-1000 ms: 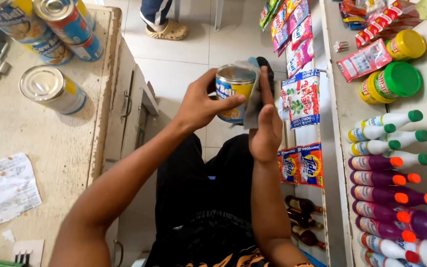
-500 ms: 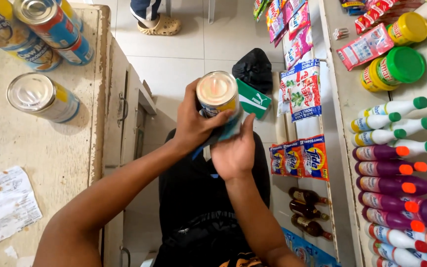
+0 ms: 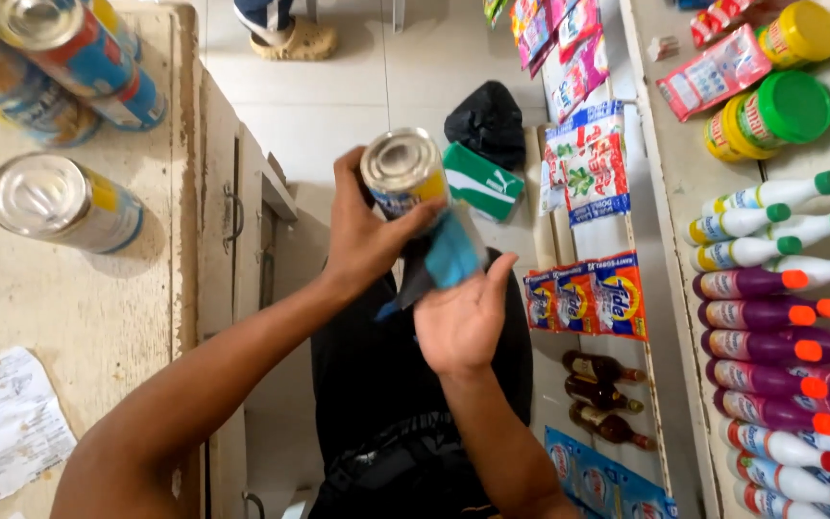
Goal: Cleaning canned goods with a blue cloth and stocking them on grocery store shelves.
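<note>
My left hand (image 3: 362, 240) grips a round tin can (image 3: 403, 171) with a silver top, held upright in front of me. My right hand (image 3: 463, 322) presses a blue cloth (image 3: 449, 255) against the lower side of the can. Another tin (image 3: 60, 202) with a silver lid stands on the worn counter (image 3: 98, 308) at the left, and more colourful tins (image 3: 69, 58) are stacked at its far corner.
Shelves on the right hold white and purple bottles (image 3: 770, 288), yellow jars with green lids (image 3: 770, 115) and hanging sachet packs (image 3: 588, 298). Dark glass bottles (image 3: 607, 399) lie low. A paper slip (image 3: 2, 432) lies on the counter. Another person's sandalled foot (image 3: 285, 34) is ahead.
The can has tipped upright so its silver top faces me, and it moved left. My right hand has slid from the can's side to below it with the cloth.
</note>
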